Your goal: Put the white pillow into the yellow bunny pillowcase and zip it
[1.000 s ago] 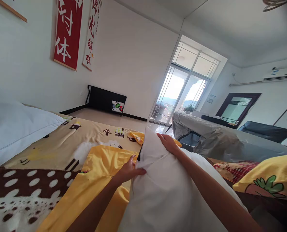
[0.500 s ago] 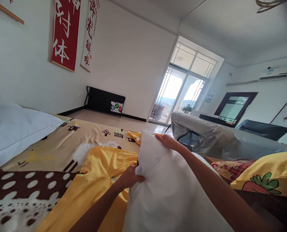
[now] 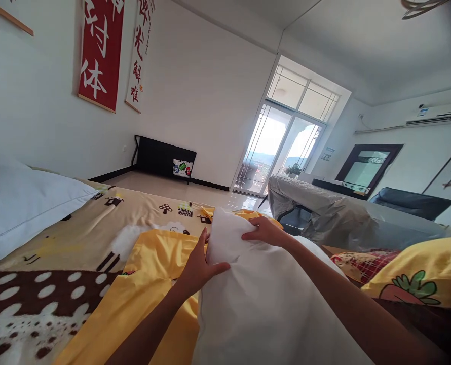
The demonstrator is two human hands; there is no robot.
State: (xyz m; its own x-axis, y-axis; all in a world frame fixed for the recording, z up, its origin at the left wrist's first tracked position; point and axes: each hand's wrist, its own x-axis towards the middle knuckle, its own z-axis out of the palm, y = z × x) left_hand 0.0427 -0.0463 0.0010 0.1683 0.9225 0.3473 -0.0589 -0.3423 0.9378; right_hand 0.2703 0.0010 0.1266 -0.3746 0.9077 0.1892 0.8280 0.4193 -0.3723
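A plump white pillow (image 3: 263, 299) lies in front of me, its narrow far end between my two hands. My left hand (image 3: 197, 266) is round its left edge, thumb stretched over the top and the other fingers along the side, partly hidden. On the far right edge my right hand (image 3: 267, 232) grips the pillow, thumb pointing left across it and fingertips out of sight. Yellow fabric (image 3: 149, 284), perhaps a pillowcase, spreads beneath and left of the pillow, with a bit showing beyond its far end.
A beige and brown patterned blanket (image 3: 134, 208) covers the bed. Another white pillow (image 3: 31, 203) lies at left. To the right is a yellow cushion with a carrot print (image 3: 430, 274). Plastic-covered furniture (image 3: 324, 208) stands beyond, near glass doors (image 3: 278, 147).
My left hand has loosened its pinch and spread its thumb from its fingers along the pillow's edge. My right thumb has come further over the pillow, whose end sits slightly more left.
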